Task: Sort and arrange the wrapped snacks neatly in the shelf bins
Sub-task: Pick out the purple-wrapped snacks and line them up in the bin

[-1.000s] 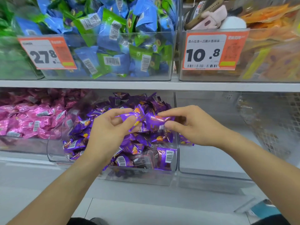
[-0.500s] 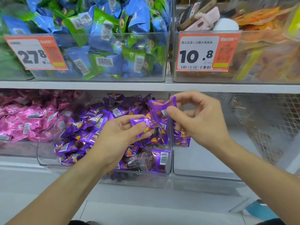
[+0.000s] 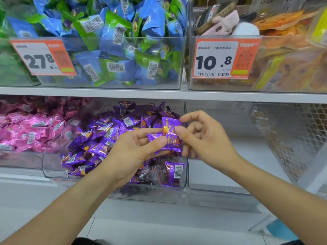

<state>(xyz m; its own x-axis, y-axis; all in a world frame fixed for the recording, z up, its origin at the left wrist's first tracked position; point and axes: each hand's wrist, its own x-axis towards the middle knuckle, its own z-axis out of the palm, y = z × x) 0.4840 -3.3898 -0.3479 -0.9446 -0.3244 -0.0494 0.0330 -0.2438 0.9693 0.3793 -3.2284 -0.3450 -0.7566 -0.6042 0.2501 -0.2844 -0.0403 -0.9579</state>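
My right hand [image 3: 203, 137] dropped back down, so now both hands pinch the same purple snack [image 3: 169, 137], my left hand [image 3: 136, 149] clamping its lower edge with the thumb, right over the clear bin [image 3: 183, 179] heaped with purple snacks [image 3: 109, 137], pink ones [image 3: 31, 128] sitting next door

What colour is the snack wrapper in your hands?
Shiny purple with orange-gold markings; the head view shows the wrapped snack between left hand and right hand.

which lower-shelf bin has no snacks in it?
The clear bin on the right, beside the purple-snack bin. Only its clear walls show; the purple and pink-snack bin are full of wrappers.
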